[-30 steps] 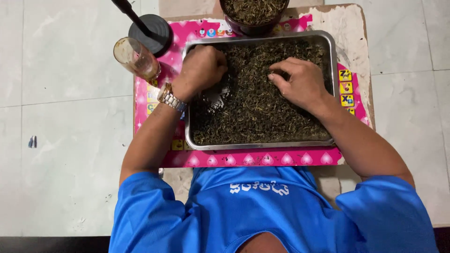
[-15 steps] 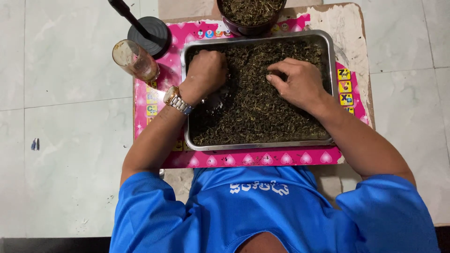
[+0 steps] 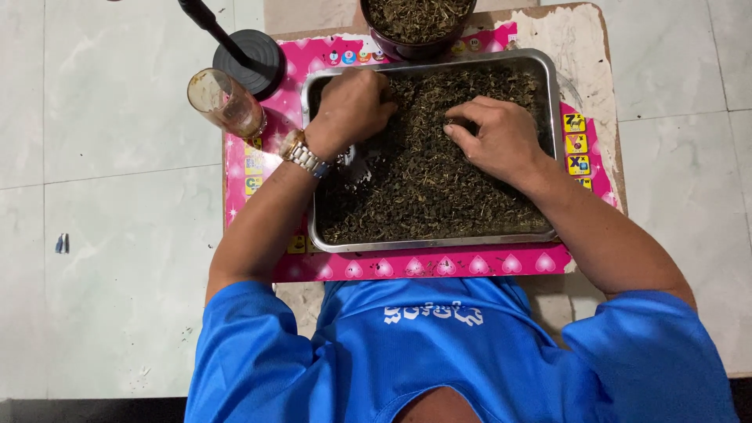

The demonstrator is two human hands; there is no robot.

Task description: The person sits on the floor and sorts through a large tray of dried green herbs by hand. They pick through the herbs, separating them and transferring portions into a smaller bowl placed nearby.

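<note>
A steel tray (image 3: 431, 243) sits on a pink mat (image 3: 407, 268) and holds a layer of dark dried leaves (image 3: 427, 188). My left hand (image 3: 351, 110), with a metal watch (image 3: 301, 155) on the wrist, rests knuckles-up in the leaves at the tray's far left, fingers curled into them. A bare patch of tray shows just beside that wrist. My right hand (image 3: 495, 137) lies on the leaves near the middle right, fingers bent and pinching at them. What is between the fingers is hidden.
A dark bowl (image 3: 415, 48) of the same dried leaves stands at the tray's far edge. A glass (image 3: 223, 102) and a black round stand base (image 3: 252, 56) with a rod are at the far left. The mat lies on a low board on a tiled floor (image 3: 110, 204).
My left hand has shifted slightly toward the tray's far left through the leaves. My right hand has stayed almost in place, fingers still working the leaves.
</note>
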